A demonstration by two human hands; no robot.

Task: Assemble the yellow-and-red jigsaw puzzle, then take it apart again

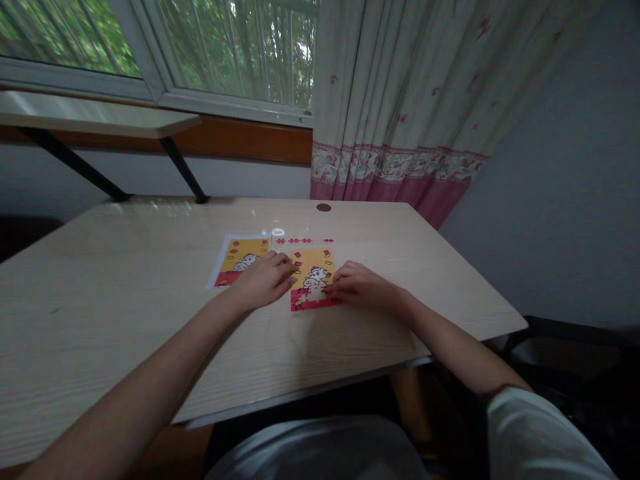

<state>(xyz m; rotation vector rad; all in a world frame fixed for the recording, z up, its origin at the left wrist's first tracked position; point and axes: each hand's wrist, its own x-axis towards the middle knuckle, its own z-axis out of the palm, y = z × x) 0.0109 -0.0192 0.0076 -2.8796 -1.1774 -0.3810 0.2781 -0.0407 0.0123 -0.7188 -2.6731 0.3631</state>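
A jigsaw puzzle (313,260) with a white cartoon animal on yellow and red lies on the table, a gap showing in its lower red part. My left hand (270,279) rests at the puzzle's left edge, thumb and fingers apart. At the lower right of the puzzle, beside the gap, my right hand (354,283) has its fingertips drawn together; what they hold, if anything, is hidden. Several loose red puzzle pieces (294,241) lie in a row behind the puzzle. A matching picture sheet (233,257) lies to the left, partly covered by my left hand.
The light wooden table (125,287) has a round dark cap (324,207) near its back edge. A raised shelf (100,117) on black supports stands at the back left. A curtain (390,133) hangs behind, and a dark chair (575,347) stands at the right.
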